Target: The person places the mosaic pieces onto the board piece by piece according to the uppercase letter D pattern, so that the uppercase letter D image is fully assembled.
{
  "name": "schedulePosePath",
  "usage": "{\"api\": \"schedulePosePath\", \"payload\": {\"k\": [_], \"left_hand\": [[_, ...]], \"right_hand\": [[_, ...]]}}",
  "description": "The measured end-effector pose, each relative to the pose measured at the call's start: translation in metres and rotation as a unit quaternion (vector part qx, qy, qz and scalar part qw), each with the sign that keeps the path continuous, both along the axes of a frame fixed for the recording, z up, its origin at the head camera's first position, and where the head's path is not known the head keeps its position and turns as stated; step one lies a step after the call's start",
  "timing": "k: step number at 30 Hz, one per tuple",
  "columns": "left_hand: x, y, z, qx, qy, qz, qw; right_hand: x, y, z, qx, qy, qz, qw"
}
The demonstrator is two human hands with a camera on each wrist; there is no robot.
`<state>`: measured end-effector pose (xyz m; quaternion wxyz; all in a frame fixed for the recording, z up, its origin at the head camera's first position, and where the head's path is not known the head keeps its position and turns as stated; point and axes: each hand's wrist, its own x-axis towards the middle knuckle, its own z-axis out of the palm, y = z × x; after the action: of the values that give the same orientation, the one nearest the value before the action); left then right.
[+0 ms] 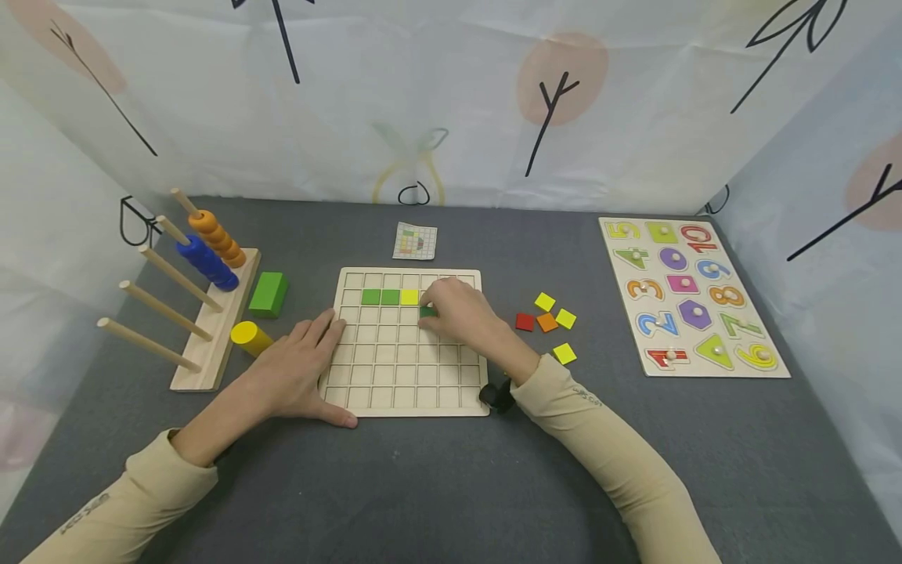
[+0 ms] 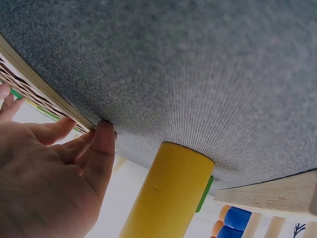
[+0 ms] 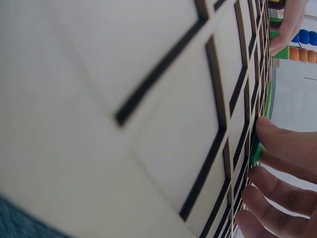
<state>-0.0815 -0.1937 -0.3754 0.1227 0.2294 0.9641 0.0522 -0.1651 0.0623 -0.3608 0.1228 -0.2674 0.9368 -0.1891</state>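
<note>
A wooden grid board (image 1: 395, 392) lies in the middle of the grey mat. Its second row holds two green tiles (image 1: 380, 297) and a yellow tile (image 1: 409, 297). My right hand (image 1: 451, 313) is curled over the board and pinches a dark green tile (image 1: 427, 312) one row below, just right of the yellow one. In the right wrist view my fingertips (image 3: 277, 141) touch that green tile (image 3: 255, 151) against the board (image 3: 124, 99). My left hand (image 1: 306, 360) lies flat with straight fingers on the board's left edge (image 2: 44, 94), beside a yellow cylinder (image 2: 168, 198).
Loose yellow, red and orange tiles (image 1: 546, 322) lie right of the board. A number puzzle (image 1: 694, 298) sits at the far right. At the left stand a wooden peg rack (image 1: 211, 329) with orange and blue rings, a green block (image 1: 268, 294) and the yellow cylinder (image 1: 250, 335). A pattern card (image 1: 415, 240) lies behind the board.
</note>
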Motion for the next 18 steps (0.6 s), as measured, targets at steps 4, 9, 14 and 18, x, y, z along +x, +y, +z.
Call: {"api": "schedulePosePath", "payload": {"k": [4,9,14,18], "left_hand": [[-0.0001,-0.0003,-0.0001,0.001,0.000,-0.001,1.0000],[-0.0002,-0.0004,-0.0004,0.003,0.000,-0.001,1.0000],[-0.0003,-0.0004,-0.0006,0.002,-0.001,0.001,1.0000],[-0.0001,-0.0001,-0.0008,-0.001,0.002,0.001,1.0000]], "right_hand": [[0.0002,0.0002,-0.0007,-0.002,0.001,0.003,1.000],[0.0005,0.0003,-0.0009,-0.002,0.007,0.012,1.000],[0.0009,0.0002,-0.0007,-0.001,0.008,0.013,1.000],[0.0019,0.0002,0.0004,-0.001,0.005,0.013,1.000]]}}
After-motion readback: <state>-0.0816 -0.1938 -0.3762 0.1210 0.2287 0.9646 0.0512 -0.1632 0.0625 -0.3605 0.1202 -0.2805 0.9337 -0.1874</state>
